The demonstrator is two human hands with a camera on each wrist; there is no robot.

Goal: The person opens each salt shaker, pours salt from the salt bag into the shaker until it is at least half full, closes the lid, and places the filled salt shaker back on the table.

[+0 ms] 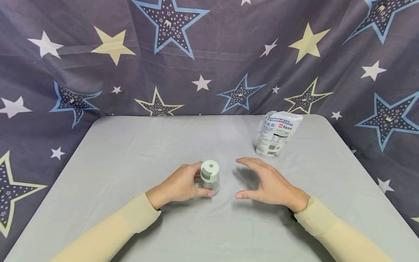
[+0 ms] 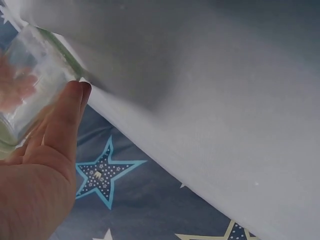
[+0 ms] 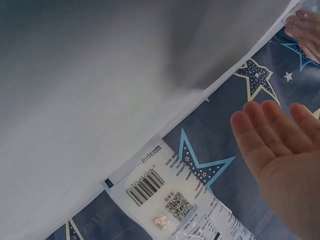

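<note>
A small clear jar with a pale green lid (image 1: 210, 170) stands upright near the middle of the table. My left hand (image 1: 181, 183) holds it from the left, thumb at the near side and fingers behind. In the left wrist view, the fingers lie along the clear wall of the jar (image 2: 42, 55). To the right of the jar, and apart from it, my right hand (image 1: 266, 183) is spread with thumb and fingers wide apart and nothing between them. Beyond that hand is a white printed pouch (image 1: 276, 136), its barcode and QR code also facing the right wrist view.
The table (image 1: 147, 145) is covered with a light grey cloth. A dark curtain (image 1: 222, 40) printed with stars hangs behind it and along both sides. The pouch leans slightly near the back right corner.
</note>
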